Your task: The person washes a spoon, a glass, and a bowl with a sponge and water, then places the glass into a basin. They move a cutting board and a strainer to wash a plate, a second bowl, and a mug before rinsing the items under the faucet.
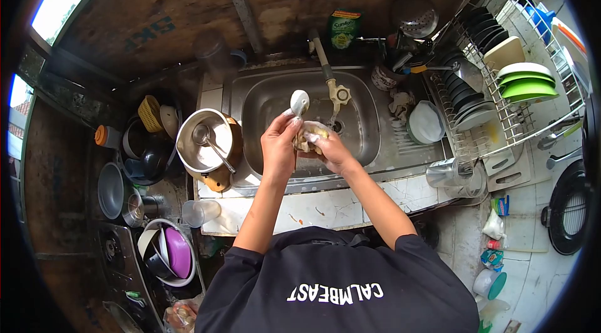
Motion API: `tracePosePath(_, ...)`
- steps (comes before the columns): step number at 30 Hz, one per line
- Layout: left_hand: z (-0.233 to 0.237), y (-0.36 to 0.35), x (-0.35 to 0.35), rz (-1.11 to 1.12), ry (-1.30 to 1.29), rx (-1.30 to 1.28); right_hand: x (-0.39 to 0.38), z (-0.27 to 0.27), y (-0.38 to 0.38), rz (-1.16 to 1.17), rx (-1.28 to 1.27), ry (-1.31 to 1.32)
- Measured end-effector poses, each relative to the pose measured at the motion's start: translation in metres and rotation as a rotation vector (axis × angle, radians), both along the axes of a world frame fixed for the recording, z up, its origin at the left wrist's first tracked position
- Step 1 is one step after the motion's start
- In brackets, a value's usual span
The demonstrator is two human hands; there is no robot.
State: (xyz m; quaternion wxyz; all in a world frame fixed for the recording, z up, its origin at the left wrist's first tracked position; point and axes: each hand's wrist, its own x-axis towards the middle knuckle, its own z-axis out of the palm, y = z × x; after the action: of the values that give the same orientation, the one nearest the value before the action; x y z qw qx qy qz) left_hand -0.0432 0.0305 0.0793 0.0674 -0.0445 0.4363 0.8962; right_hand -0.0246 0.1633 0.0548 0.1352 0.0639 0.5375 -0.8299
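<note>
Over the steel sink (263, 92), my left hand (278, 145) is closed on a metal spoon (300, 101), its bowl pointing up and partly white with suds. My right hand (335, 152) grips a crumpled, soapy yellowish sponge (310, 135) close beside the left fingers. The spoon's handle is mostly hidden by my hands and the sponge. Behind them, a tap (339, 92) with a pale handle hangs over the basin. Left of the basin sits a steel pot (186, 139) with a ladle (210, 142) in it.
On the right stands a wire dish rack (485, 107) with dark plates and green bowls (528, 85). A white bowl (427, 122) rests on the drainboard. A plastic cup (201, 213) is at the left counter edge, near a basin holding a purple bowl (178, 251). A green soap pouch (344, 29) stands behind the tap.
</note>
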Motion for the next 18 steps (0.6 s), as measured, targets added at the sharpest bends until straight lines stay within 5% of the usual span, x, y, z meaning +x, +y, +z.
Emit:
tracePosePath(2, 0.004, 0.003, -0.004, 0.015, -0.033, -0.004, 0.009, 0.008, -0.009, 0.019, -0.286, -0.161)
tracePosePath(10, 0.008, 0.000, -0.006, -0.050, -0.109, -0.125, -0.004, -0.008, -0.006, 0.060, -0.042, 0.106)
tracePosePath(14, 0.012, 0.007, 0.000, 0.057, -0.086, 0.006, 0.001, 0.020, -0.019, -0.088, -0.160, -0.031)
tracePosePath(18, 0.001, 0.000, -0.011, 0.058, -0.087, -0.069, -0.005, 0.015, -0.009, 0.027, -0.078, -0.015)
